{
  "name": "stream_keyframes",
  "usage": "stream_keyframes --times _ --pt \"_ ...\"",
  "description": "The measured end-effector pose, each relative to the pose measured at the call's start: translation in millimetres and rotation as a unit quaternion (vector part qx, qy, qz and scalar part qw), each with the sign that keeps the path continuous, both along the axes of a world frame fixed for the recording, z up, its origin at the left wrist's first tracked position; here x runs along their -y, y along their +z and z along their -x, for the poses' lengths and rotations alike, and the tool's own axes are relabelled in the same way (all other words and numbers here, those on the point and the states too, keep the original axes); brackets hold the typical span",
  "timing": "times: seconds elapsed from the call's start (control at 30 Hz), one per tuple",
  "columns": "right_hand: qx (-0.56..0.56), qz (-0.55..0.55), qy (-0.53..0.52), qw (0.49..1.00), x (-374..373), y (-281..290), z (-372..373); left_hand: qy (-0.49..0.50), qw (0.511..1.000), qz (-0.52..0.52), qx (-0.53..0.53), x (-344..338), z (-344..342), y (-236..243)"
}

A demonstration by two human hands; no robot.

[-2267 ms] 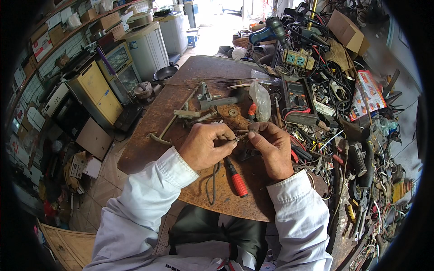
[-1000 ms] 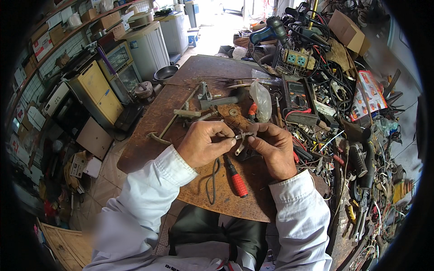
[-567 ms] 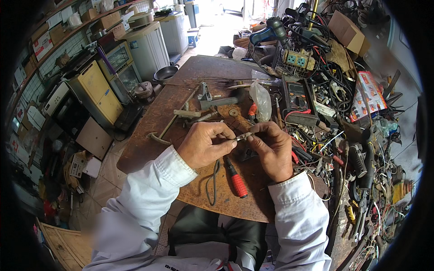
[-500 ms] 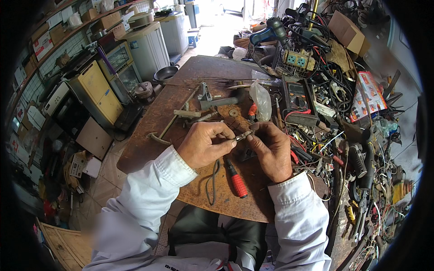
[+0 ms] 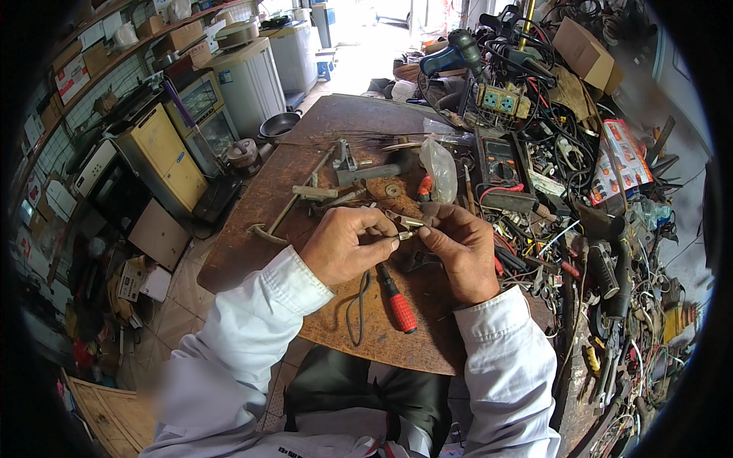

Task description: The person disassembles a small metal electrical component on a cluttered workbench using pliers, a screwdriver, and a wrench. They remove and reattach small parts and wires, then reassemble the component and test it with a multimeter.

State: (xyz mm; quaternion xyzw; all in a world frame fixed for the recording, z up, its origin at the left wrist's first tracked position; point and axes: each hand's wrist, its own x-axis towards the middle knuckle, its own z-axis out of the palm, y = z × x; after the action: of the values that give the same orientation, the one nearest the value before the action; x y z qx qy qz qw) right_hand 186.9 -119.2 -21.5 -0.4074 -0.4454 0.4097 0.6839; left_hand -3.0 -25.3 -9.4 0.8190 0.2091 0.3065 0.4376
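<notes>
Above the near part of the wooden bench, both of my hands are raised with their fingertips almost meeting. My left hand (image 5: 347, 244) pinches a small silvery metal fitting (image 5: 404, 236) between thumb and forefinger. In my right hand (image 5: 462, 248), thumb and fingers grip a small brass-coloured metal piece (image 5: 412, 223), held right beside the fitting. Whether the two touch I cannot tell. A dark cord (image 5: 353, 313) hangs in a loop below the left hand; its upper end is hidden. Under my hands lies a screwdriver with a red handle (image 5: 401, 309).
Metal rods and a hammer-like tool (image 5: 370, 174) lie farther back on the bench (image 5: 336, 114). Beyond the right hand are a plastic bag (image 5: 439, 169), a multimeter (image 5: 502, 160), and heaps of wires and tools. A blue power drill (image 5: 450, 57) stands at the back right.
The piece in my right fingers has turned, now showing a bright brass side above the fitting. My right hand has shifted slightly; the left has stayed nearly still.
</notes>
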Motion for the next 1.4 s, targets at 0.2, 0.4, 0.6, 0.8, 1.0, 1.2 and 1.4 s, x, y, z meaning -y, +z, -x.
stream_keyframes --times 0.2,0.4,0.6,0.8,1.0,1.2,1.4 --pt "0.054 0.005 0.019 0.998 1.9 -2.3 -4.4 0.013 1.000 -0.021 -0.015 -1.4 -0.1 1.0" --pt "0.042 -0.002 0.016 0.999 2.4 0.8 -2.8 0.013 1.000 0.000 0.006 -2.7 0.6 -3.4" --pt "0.112 0.115 0.000 0.987 6.6 15.0 -3.2 0.021 0.999 -0.035 0.029 -3.6 0.0 -5.6" --pt "0.083 0.103 0.047 0.990 7.4 13.3 -5.2 0.020 0.999 -0.009 0.030 -0.8 0.3 -1.2" --pt "0.079 0.045 0.047 0.995 1.8 0.9 -5.8 0.015 0.999 -0.039 0.025 -1.8 0.7 -1.5" --pt "-0.006 0.070 0.029 0.997 5.4 9.6 -0.3 0.017 1.000 -0.023 0.010 0.9 0.5 0.6" --pt "0.001 0.018 0.017 1.000 2.2 4.6 0.8 0.012 1.000 -0.021 0.016 -0.8 -0.8 -3.4"
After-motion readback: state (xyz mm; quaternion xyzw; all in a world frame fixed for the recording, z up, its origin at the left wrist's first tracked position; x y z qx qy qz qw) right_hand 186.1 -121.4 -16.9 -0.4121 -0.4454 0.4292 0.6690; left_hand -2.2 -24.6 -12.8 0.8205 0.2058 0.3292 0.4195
